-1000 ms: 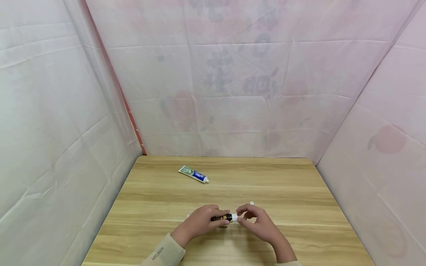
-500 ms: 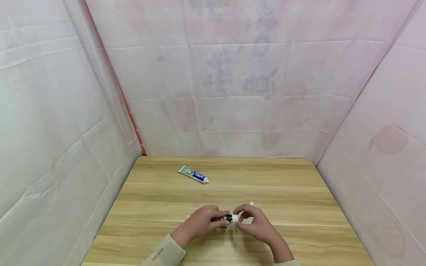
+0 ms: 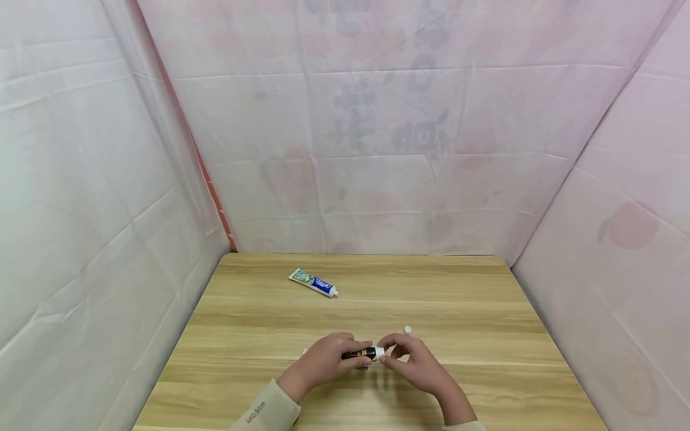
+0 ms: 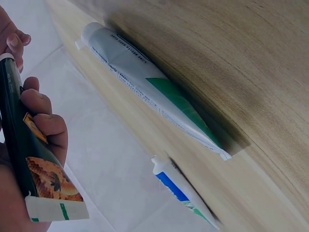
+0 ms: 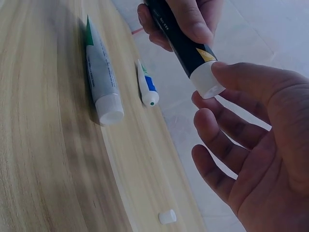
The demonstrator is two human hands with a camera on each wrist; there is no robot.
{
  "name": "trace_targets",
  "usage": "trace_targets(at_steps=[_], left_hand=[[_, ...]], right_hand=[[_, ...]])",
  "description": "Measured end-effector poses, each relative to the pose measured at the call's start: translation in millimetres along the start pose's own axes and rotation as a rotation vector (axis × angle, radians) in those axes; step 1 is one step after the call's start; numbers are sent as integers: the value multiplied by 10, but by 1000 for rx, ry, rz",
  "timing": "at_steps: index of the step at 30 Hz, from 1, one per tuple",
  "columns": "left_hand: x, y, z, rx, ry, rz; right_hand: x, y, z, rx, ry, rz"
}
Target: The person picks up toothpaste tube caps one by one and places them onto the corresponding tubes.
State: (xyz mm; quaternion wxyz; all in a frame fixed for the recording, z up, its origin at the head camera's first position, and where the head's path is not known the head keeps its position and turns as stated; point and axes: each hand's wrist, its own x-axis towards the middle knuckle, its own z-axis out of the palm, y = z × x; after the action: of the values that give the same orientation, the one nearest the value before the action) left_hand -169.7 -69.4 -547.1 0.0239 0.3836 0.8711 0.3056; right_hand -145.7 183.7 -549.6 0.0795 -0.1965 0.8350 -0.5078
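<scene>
Near centre, my left hand (image 3: 323, 357) grips the black tube (image 5: 181, 43), likely steadying the cap (image 5: 205, 82) my right hand (image 3: 423, 365) pinches.

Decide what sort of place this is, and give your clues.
Probably a makeshift work booth: printed sheets rise on three sides of a wooden table, where a toothpaste tube lies, and the left hand holds a dark tube.

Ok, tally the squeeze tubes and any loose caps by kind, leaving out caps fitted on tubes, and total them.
Squeeze tubes: 3 (black tube with gold markings; larger white-and-green tube; smaller white, blue and green tube)
Loose caps: 1 (small white cylindrical cap)
Total: 4
</scene>
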Motion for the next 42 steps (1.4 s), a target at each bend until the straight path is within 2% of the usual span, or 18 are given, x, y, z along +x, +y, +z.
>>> trace_targets(at_steps=[6,18,30,42], left_hand=[[-9,13,6,23,13,2],[-8,-4,48,60,24,-6],[-14,6,91,100,45,-21],[-29,0,126,173,93,20]], right_hand=[[-22,-11,-10,5,-31,37],[-19,14,22,-2,-59,52],[-12,23,47,-18,-45,71],[-26,-121,101,-11,-26,134]])
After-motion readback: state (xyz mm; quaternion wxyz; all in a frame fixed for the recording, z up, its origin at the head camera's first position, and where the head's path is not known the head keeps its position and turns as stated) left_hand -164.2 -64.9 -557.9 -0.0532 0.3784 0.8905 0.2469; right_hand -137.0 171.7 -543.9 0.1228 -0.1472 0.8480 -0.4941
